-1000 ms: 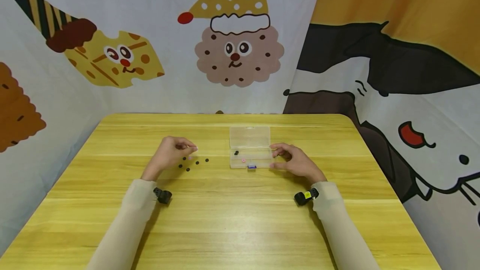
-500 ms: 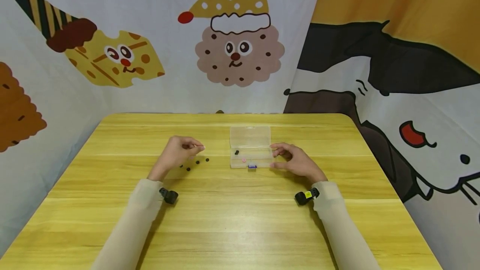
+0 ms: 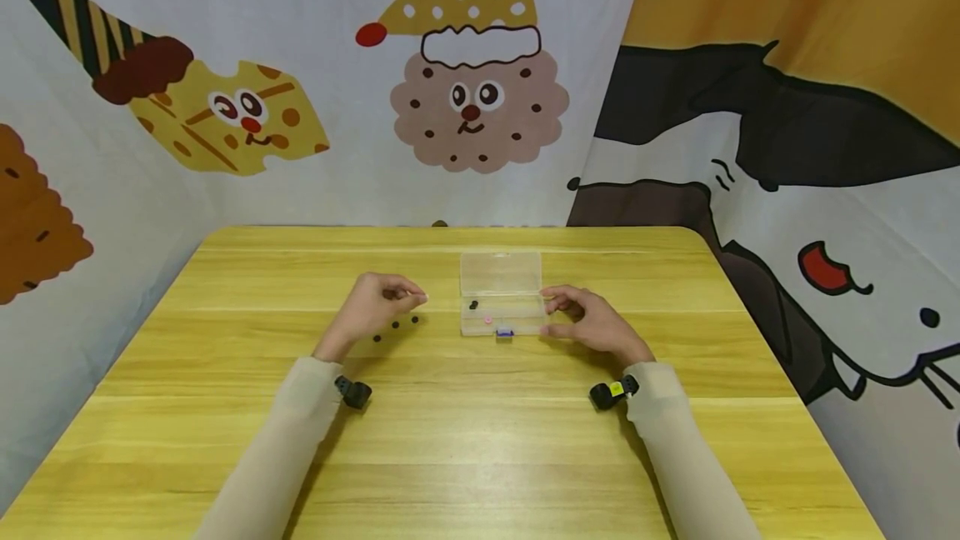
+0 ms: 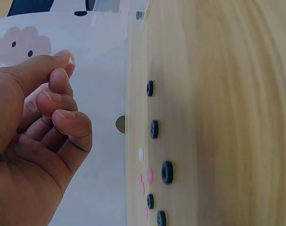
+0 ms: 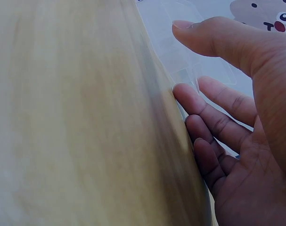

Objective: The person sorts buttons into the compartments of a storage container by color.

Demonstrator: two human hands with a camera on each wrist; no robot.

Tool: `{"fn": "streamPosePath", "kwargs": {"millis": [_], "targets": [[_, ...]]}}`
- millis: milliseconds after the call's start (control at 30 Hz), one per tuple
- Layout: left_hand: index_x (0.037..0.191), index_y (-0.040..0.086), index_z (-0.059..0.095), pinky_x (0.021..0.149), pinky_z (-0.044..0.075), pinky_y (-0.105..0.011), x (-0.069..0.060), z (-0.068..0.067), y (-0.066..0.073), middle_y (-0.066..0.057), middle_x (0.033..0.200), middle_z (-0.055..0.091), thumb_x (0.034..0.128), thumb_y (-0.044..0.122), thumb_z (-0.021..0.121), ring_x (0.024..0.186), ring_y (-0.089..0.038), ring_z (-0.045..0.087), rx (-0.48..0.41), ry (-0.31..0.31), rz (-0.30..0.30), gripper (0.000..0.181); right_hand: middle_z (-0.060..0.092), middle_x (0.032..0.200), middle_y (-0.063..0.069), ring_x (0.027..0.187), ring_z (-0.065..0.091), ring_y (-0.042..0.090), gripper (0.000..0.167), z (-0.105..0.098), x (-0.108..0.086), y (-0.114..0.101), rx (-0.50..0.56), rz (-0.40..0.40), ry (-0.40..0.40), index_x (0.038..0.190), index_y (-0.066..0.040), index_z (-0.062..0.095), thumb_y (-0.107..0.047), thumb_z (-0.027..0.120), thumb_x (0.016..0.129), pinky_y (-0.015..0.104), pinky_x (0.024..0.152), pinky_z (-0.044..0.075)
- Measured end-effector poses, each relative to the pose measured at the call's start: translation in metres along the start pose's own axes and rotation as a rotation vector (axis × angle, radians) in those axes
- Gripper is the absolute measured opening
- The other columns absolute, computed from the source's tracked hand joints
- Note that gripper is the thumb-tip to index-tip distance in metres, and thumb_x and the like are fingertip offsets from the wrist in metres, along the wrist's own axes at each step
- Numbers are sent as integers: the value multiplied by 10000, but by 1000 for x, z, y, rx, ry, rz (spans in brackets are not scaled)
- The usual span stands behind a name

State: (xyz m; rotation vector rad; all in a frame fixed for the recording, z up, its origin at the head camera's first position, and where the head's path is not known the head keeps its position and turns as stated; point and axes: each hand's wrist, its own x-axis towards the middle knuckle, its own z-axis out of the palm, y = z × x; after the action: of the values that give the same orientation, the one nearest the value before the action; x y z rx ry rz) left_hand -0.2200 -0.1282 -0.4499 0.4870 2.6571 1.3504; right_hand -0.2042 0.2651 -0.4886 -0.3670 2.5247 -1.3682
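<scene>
We see the clear box (image 3: 522,327) near the counter's (image 3: 480,440) back edge, its lid (image 3: 500,273) swung toward that edge, which, we judge, leaves the inside reachable from above. The hands are apart. The left hand (image 3: 375,304) pinches a small whitish piece (image 4: 71,59), mostly hidden, left of the box; so tiny a thing probably demands fingertips. The right hand (image 3: 588,323), fingers relaxed and thumb spread, appears to touch the box's right side, perhaps steadying it. Black discs (image 4: 167,172) and pink discs (image 4: 150,175) lie loose, within easy reach of the left hand.
</scene>
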Motion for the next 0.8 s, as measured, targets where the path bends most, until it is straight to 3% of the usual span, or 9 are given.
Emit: {"fn": "streamPosePath", "kwargs": {"millis": [233, 467, 600, 700, 800], "targets": [[1022, 169, 799, 551, 449, -255, 5, 7, 5, -151, 912, 749, 976, 271, 729, 715, -318, 627, -9, -5, 32, 132, 662, 1221, 88, 1137, 630, 258, 652, -2, -1, 0, 18, -6, 0, 1435, -192, 578, -308, 856, 857, 440, 994, 461], [1035, 133, 799, 568, 465, -255, 8, 15, 10, -164, 922, 755, 975, 228, 730, 727, -342, 653, -36, -27, 50, 132, 657, 1240, 113, 1140, 625, 286, 664, 0, 0, 1, 21, -2, 0, 1455, -175, 560, -264, 851, 865, 424, 973, 461], [1027, 149, 800, 529, 444, -249, 10, 20, 14, -161, 909, 750, 976, 237, 729, 662, -262, 611, -47, -31, 50, 123, 651, 1258, 139, 1153, 618, 314, 672, 0, 0, 1, 26, -4, 0, 1469, -150, 547, -238, 844, 873, 427, 970, 460], [1021, 158, 800, 529, 440, -246, 12, 24, 18, -157, 900, 742, 976, 243, 729, 650, -205, 577, -54, -32, 51, 120, 658, 1238, 110, 1142, 622, 287, 661, 0, 1, 2, 17, -2, 3, 1450, -178, 565, -272, 853, 862, 429, 982, 459], [1014, 159, 803, 550, 439, -242, 14, 27, 21, -159, 895, 739, 975, 248, 731, 675, -226, 593, -56, -31, 65, 121, 664, 1216, 80, 1130, 625, 257, 650, -1, 1, 3, 8, -5, 3, 1429, -205, 582, -322, 859, 852, 440, 999, 460]]}}
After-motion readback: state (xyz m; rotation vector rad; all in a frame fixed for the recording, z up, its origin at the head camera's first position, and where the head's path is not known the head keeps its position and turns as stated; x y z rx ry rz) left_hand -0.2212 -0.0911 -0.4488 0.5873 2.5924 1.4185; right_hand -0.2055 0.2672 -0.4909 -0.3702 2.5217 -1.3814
